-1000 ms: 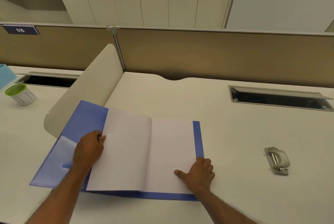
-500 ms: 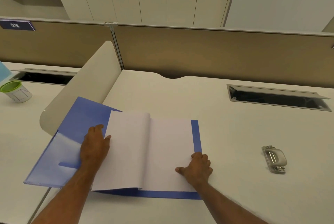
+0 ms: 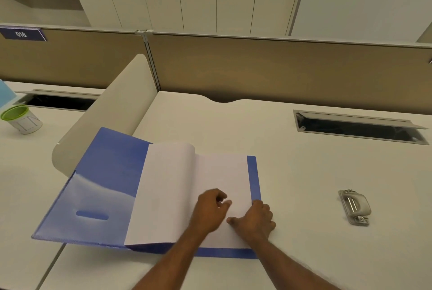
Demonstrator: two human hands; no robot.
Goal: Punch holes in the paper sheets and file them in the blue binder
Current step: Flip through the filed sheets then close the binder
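Observation:
The blue binder (image 3: 109, 172) lies open on the white desk, its left cover resting up against a curved divider. White paper sheets (image 3: 173, 186) sit inside it; one sheet is turned over to the left, the others lie flat on the right. My left hand (image 3: 211, 211) rests on the right-hand sheets with fingers curled, near their lower right corner. My right hand (image 3: 253, 220) presses flat on that same corner and the binder's right edge. A grey metal hole punch (image 3: 354, 206) lies on the desk to the right, apart from both hands.
A curved cream divider (image 3: 112, 114) stands left of the binder. A white cup with a green rim (image 3: 21, 120) sits on the neighbouring desk at far left. A cable slot (image 3: 357, 128) is sunk into the desk at back right. A brown partition (image 3: 280, 72) closes the back.
My left hand has left the turned sheet's left edge and moved right, onto the right-hand sheets beside my right hand. The turned sheet now lies unheld. My right hand stays put.

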